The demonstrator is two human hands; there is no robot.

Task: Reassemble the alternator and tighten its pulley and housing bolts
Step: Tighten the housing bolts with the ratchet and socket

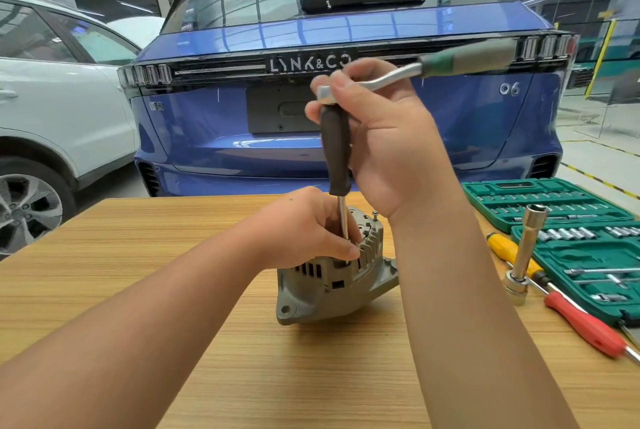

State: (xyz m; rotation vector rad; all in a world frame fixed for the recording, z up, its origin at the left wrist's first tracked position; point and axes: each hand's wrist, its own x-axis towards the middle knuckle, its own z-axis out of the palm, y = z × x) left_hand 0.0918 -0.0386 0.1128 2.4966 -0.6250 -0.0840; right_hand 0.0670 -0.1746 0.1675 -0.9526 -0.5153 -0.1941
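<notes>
Alternator (332, 284) on counter (138, 255), under left hand (304, 227), which pinches driver shaft at housing top. Right hand (384, 137) clasps black-handled driver (335, 148), ratchet (415, 71) on its end. We judge casting heavy, rigid, fins sharp; hold by body, not terminals.

The grey cast-metal alternator (334, 284) is sitting upright on the wooden table, its finned, slotted housing facing up and a mounting ear with a bolt hole pointing toward the viewer, directly under the left hand's grip. A spinner driver (335, 148) with a dark handle is standing vertically above it, its thin steel shaft running down from the right hand's grip into the housing top, just beside the left fingertips. A chrome ratchet (420, 70) with a green-and-grey handle is sitting on the driver's top end, its handle angling up and rightward away from the right hand's grip.
</notes>
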